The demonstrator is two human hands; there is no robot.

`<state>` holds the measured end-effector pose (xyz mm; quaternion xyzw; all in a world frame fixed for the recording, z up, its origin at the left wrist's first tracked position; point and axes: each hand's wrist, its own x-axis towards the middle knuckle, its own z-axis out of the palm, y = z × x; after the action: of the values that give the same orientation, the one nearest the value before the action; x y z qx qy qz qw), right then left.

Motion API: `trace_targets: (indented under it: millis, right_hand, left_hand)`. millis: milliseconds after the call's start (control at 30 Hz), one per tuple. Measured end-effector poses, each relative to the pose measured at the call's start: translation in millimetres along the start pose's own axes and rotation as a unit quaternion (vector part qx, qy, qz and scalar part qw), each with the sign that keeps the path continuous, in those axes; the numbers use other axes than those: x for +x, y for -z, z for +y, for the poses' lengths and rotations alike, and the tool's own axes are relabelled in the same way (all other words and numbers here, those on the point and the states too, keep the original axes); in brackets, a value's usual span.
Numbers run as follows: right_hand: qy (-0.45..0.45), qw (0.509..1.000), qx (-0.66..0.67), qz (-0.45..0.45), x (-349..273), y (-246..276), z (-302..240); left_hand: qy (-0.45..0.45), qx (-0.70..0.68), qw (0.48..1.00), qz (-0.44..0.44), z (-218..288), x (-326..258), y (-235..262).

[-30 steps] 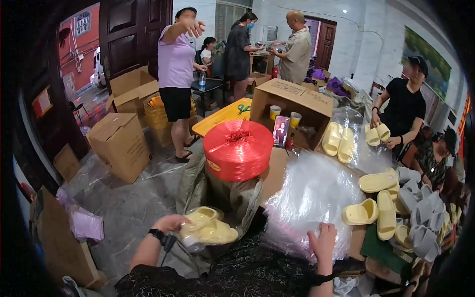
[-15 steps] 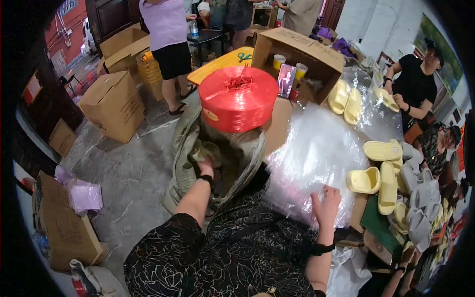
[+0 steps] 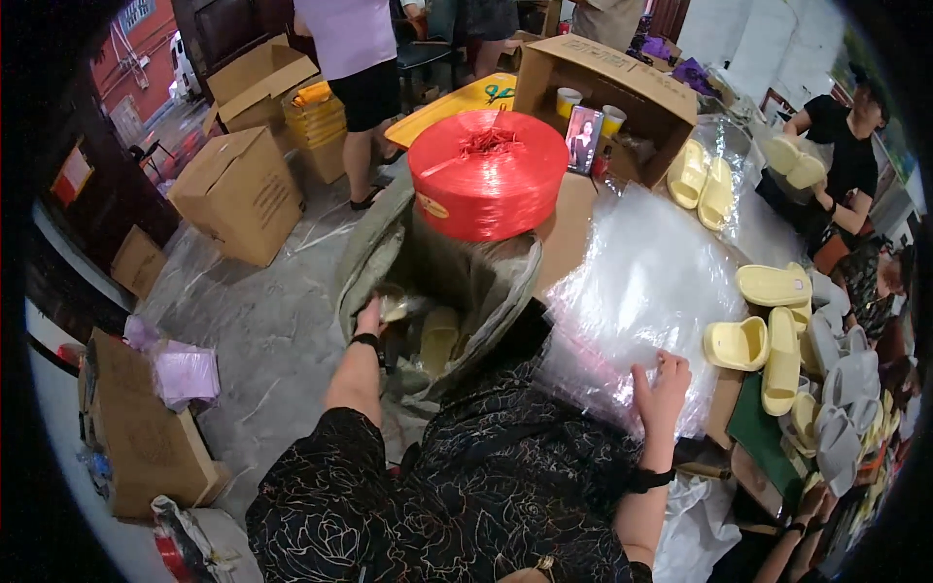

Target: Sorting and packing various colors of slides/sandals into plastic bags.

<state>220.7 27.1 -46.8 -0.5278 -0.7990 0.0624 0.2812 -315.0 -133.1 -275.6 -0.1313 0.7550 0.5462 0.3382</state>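
Observation:
My left hand [image 3: 368, 318] reaches down into the open mouth of a grey-green sack [image 3: 364, 255] on the floor. Its fingers are at a shiny plastic-wrapped packet [image 3: 396, 305], and their grip is hidden. A yellow slipper [image 3: 437, 337] lies deeper in the sack. My right hand [image 3: 662, 386] rests with fingers spread on a stack of clear plastic bags [image 3: 646, 282] on the table. A big red spool of twine [image 3: 486, 175] stands just beyond the sack.
Loose yellow slippers [image 3: 768, 325] and grey slippers [image 3: 838, 394] lie at the table's right. An open cardboard box [image 3: 622, 92] stands behind the spool. Cardboard boxes [image 3: 238, 194] stand on the floor at left. A person in black [image 3: 838, 146] works at right; another person [image 3: 355, 53] stands behind.
My left hand carried a bagged pair of yellow slippers from in front of me down into the sack. My view tilted down and forward. The right hand stayed on the plastic bags.

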Motion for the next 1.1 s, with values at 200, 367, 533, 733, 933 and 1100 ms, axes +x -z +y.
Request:
trace_targets:
  millis: [200, 367, 533, 733, 933, 1100]
  right_hand:
    - [0.021, 1.000, 0.020, -0.005, 4.9, -3.0, -4.0]
    - [0.014, 1.000, 0.018, -0.006, 5.3, -4.7, -2.7]
    - [0.027, 0.999, 0.025, -0.009, 7.1, -5.9, -3.5]
    - [0.002, 1.000, 0.009, 0.004, 2.8, -1.2, 3.7]
    - [0.023, 1.000, 0.018, 0.000, 7.0, -6.3, 0.0]
    - [0.017, 1.000, 0.009, -0.004, 9.1, -4.2, -5.2]
  left_hand:
    - [-0.053, 0.529, 0.760, -0.375, -3.2, -29.5, 42.8]
    - [-0.241, 0.780, 0.442, -0.372, -126.8, -31.2, 39.0]
    - [-0.209, 0.820, 0.358, -0.395, -142.2, -59.2, 47.2]
    - [-0.359, 0.714, 0.573, -0.180, 102.4, -161.2, 46.5]
    - [-0.241, 0.742, 0.492, -0.385, 167.9, -182.5, 71.4]
    - [-0.138, 0.724, 0.564, -0.371, 138.5, -134.3, 12.9]
